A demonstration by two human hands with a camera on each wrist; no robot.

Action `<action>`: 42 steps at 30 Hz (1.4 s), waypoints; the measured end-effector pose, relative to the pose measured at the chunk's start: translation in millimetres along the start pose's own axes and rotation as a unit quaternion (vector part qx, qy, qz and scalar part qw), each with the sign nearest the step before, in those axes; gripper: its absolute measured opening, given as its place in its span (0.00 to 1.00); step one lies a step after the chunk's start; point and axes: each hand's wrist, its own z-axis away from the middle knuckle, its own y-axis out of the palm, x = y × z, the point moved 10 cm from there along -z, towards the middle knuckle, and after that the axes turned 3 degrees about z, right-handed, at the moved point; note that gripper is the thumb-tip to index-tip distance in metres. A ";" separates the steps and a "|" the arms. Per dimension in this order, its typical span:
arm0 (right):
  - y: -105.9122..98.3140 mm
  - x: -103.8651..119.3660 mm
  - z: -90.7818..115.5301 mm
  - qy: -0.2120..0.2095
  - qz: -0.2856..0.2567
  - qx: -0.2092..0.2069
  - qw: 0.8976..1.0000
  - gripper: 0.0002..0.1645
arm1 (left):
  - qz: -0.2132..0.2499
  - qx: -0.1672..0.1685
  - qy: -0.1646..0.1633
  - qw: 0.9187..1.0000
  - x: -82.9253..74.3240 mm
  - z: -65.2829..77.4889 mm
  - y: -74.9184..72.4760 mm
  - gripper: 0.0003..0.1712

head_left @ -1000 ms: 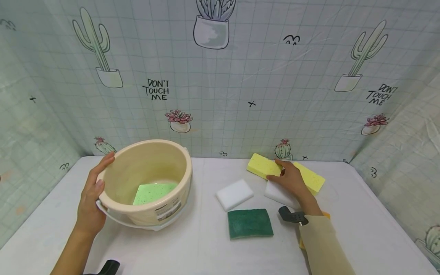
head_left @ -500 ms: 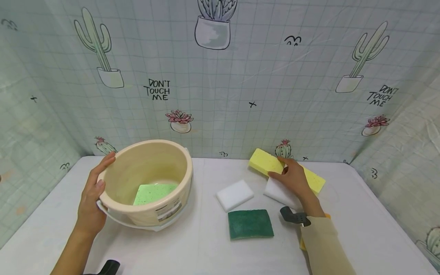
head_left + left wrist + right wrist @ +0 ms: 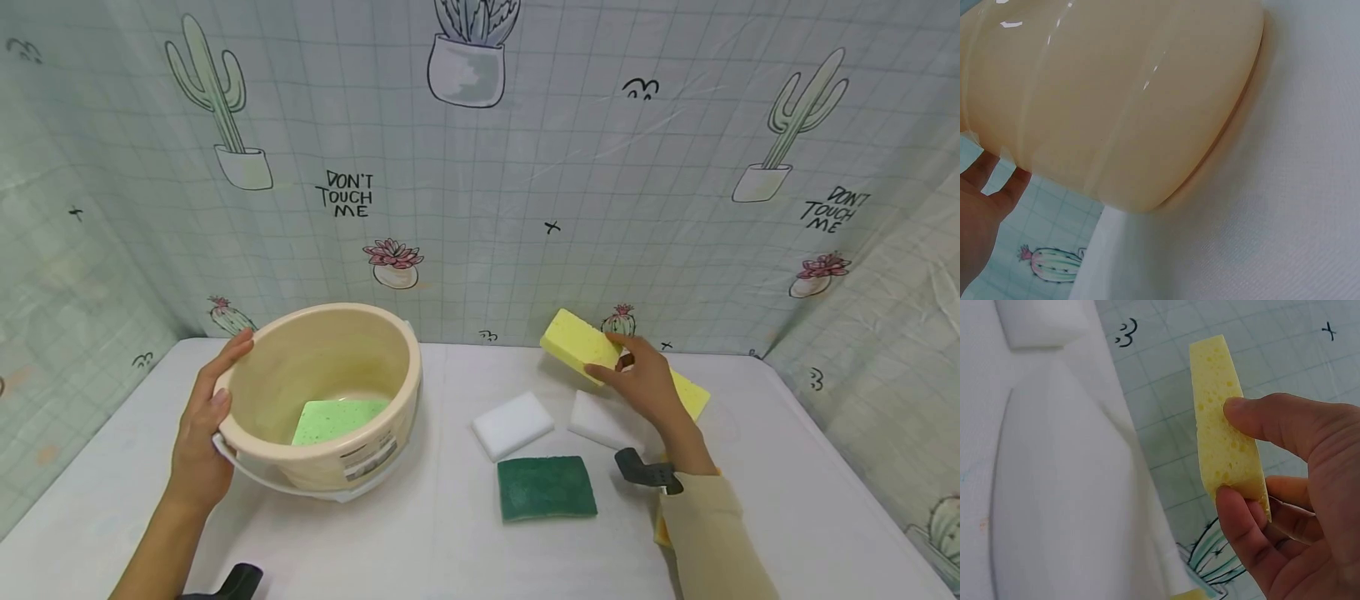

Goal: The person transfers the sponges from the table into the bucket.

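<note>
My left hand (image 3: 201,425) rests against the left side of a cream bucket (image 3: 262,440), fingers extended along its rim. In the left wrist view, fingers (image 3: 1015,187) touch the bucket's outer wall (image 3: 1116,94). Inside the bucket lies a light green sponge (image 3: 337,421). My right hand (image 3: 647,382) pinches a yellow sponge (image 3: 577,343) by its right end, above the back of the table. The right wrist view shows the thumb on one face of this porous sponge (image 3: 1216,412) and fingers at its lower end. A second yellow sponge (image 3: 692,393) lies behind the right hand, partly hidden.
Two white sponges, one left (image 3: 513,425) and one right (image 3: 603,419), lie on the white table (image 3: 450,533). A dark green scouring pad (image 3: 547,489) is in front of them. Something orange-yellow (image 3: 663,529) shows under the right forearm. A printed cloth (image 3: 480,183) hangs behind.
My right hand has raised the yellow sponge off the tabletop, uncovering more of the right white sponge. The left hand and bucket have stayed in place.
</note>
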 end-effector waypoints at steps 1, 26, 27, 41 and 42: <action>-1.7 2.9 0.8 -0.003 -0.001 -0.002 1.000 0.46 | -0.003 -0.002 -0.003 1.000 0.8 -0.2 -0.5 0.30; -10.1 123.7 15.7 -0.105 -0.095 0.039 0.989 0.40 | -0.018 0.005 0.014 1.000 -2.9 0.6 0.0 0.29; -10.4 128.7 15.8 -0.108 -0.100 0.041 0.988 0.40 | -0.019 0.004 0.014 1.000 -2.9 0.5 -0.5 0.29; 2.4 193.2 22.0 -0.173 -0.136 0.064 0.973 0.38 | -0.026 -0.015 -0.010 1.000 0.4 0.3 -3.2 0.29; 3.8 198.2 22.3 -0.179 -0.134 0.065 0.972 0.38 | -0.021 -0.010 -0.006 1.000 -0.1 0.2 -2.2 0.29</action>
